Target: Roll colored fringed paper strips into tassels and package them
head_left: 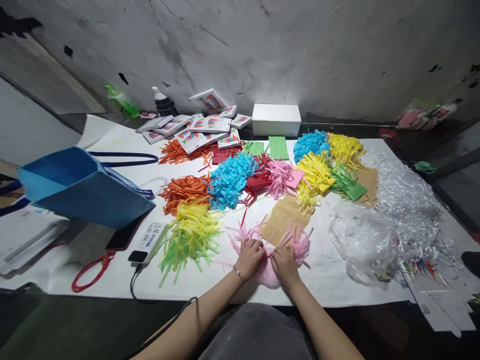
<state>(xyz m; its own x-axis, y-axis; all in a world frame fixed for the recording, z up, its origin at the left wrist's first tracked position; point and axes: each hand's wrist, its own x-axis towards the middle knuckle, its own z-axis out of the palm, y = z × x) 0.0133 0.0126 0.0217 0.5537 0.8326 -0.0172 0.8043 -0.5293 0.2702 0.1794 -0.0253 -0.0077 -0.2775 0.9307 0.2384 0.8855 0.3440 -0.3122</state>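
Pink fringed tissue paper [268, 276] lies on the white-covered table [318, 285] in front of me. Its cut strips fan out to both sides, and a smooth uncut part faces me. My left hand [250, 258], with a bracelet at the wrist, has its fingers curled on the left of the paper. From the right, my right hand [284, 265] pinches the same piece, close to the left one. The fingers hide part of the paper between them. Just behind sits a brown paper sheet [287, 217], partly under the pink strips.
Orange [185, 192], blue [231, 180] and yellow [314, 175] fringe bundles lie beyond my hands. A yellow-green bundle [191, 235] is at left, near a blue bag [86, 190]. Crumpled clear plastic [362, 240] lies right. Printed packs [210, 125] and a white box [276, 120] stand behind.
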